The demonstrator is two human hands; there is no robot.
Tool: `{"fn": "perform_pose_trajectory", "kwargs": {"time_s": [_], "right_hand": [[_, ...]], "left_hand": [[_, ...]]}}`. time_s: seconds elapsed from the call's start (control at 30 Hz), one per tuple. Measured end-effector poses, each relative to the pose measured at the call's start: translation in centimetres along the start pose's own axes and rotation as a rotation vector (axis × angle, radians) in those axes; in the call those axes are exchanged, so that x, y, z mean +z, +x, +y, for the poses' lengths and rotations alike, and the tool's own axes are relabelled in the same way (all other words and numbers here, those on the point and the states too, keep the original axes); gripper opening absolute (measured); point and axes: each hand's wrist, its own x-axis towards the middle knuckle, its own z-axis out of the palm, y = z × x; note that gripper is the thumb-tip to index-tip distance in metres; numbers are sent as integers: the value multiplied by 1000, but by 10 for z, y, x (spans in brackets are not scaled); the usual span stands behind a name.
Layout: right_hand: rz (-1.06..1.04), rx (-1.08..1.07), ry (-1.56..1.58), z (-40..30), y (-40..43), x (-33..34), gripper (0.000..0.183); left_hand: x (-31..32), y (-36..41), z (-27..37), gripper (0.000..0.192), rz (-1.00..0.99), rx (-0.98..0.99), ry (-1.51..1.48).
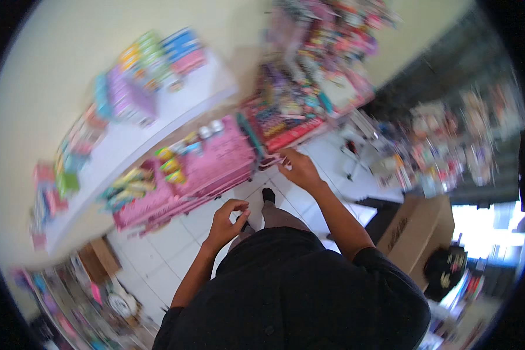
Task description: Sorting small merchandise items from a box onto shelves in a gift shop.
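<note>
My left hand (229, 221) hovers in front of my body with thumb and fingers loosely curved and apart; nothing shows in it. My right hand (302, 171) reaches forward, its curled fingertips by the near corner of a red and pink rack (295, 135) filled with many small items. Blur hides whether the fingers grip that edge. Left of it stands a low pink cart (218, 162). On its top are yellow-green packs (170, 165), small white-capped containers (211, 128) and a pile of pale yellow and teal packages (131, 186).
A white wall shelf (157, 120) above the cart holds several boxes, among them a purple one (131, 96). Blurred goods (442, 148) hang at the right. To my right is a large cardboard box (413, 232) beside a black cap (445, 272). White tile floor (157, 262) lies below.
</note>
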Motion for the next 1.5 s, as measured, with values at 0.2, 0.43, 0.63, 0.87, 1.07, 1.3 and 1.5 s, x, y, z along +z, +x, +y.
{"fn": "perform_pose_trajectory", "kwargs": {"time_s": [0.2, 0.43, 0.63, 0.87, 1.07, 1.3, 1.5], "right_hand": [[160, 304, -212, 25, -154, -103, 27], [841, 696, -715, 11, -355, -195, 28], [1206, 1168, -985, -2, -460, -222, 48], [1198, 1279, -489, 9, -476, -205, 56], [1325, 1369, -147, 1, -481, -231, 43], [1260, 1700, 177, 20, -499, -288, 48], [1172, 1788, 146, 74, -544, -275, 45]], "left_hand": [[69, 45, 17, 16, -543, 156, 125], [230, 104, 66, 17, -1009, 288, 214], [437, 105, 168, 18, -1432, 742, 119], [627, 56, 295, 20, -1589, 963, -152], [779, -13, 274, 34, -2258, 1316, 490], [937, -54, 116, 44, -2254, 1550, 879], [943, -87, 90, 60, -1999, 1457, 808]]}}
